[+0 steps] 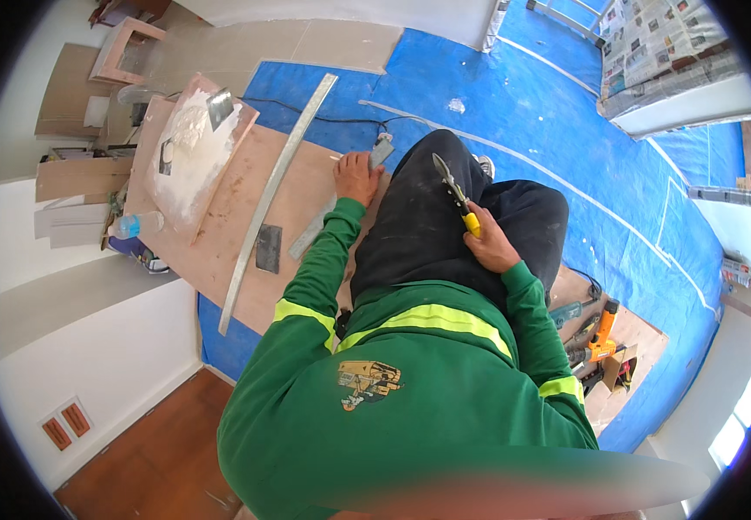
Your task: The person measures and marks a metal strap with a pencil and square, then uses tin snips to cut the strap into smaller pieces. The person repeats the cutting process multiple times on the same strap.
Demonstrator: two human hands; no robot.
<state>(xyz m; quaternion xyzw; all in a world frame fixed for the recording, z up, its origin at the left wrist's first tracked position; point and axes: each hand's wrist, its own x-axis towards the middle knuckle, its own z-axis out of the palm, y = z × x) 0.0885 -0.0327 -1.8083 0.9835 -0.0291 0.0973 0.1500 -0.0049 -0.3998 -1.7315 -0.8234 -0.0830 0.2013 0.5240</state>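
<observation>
My right hand (494,240) grips the yellow handle of a pair of metal snips (457,188) above my lap, blades pointing away from me. My left hand (355,179) is closed over a grey metal channel piece (382,151) beside my left thigh. A flat grey metal strip (314,229) comes out below that wrist; whether the two are one piece is hidden. Left of my forearm, a small dark metal plate (269,248) lies on the plywood sheet (229,221). A long metal profile (278,188) crosses the same sheet.
A board with white compound (187,149) bears a broad putty knife (220,108). Beyond its near edge is a plastic bottle (135,225). Blue sheeting (518,117) covers the floor. At right lie an orange power drill (603,335) and a teal power tool (567,314). A cable (323,119) runs ahead.
</observation>
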